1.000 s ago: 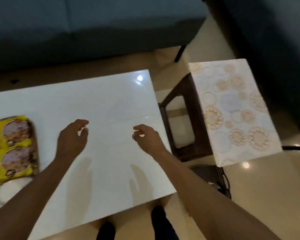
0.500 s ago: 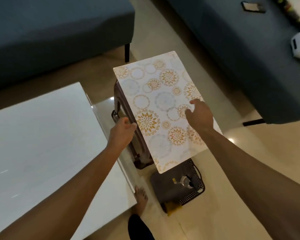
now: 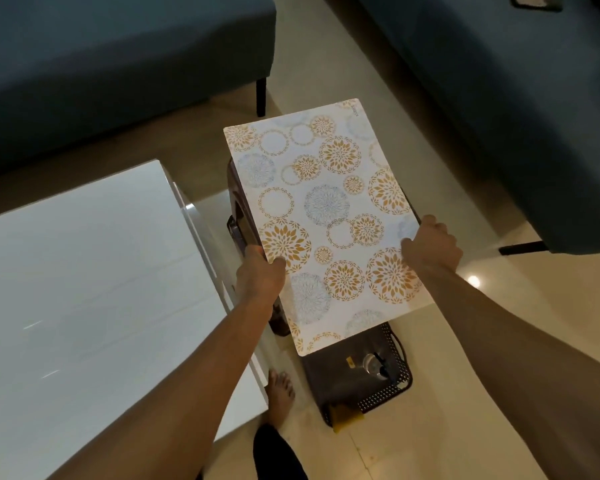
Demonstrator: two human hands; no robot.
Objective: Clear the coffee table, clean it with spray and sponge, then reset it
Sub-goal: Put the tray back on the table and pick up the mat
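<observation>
A white placemat (image 3: 326,209) printed with gold and blue floral circles lies over a dark brown stool (image 3: 238,226) to the right of the white coffee table (image 3: 84,289). My left hand (image 3: 260,275) grips the mat's left edge, thumb on top. My right hand (image 3: 430,247) grips its right edge, fingers curled over the border. The table's glossy top shows nothing on it in the part I see.
A dark basket (image 3: 371,379) holding a spray bottle and a yellow sponge sits on the floor under the mat's near end. Dark blue sofas (image 3: 118,64) stand behind the table and to the right. My bare foot (image 3: 279,393) is by the table's corner.
My view swung right from the table to the stool. Both hands left the tabletop, reached the mat and now grip its two long edges.
</observation>
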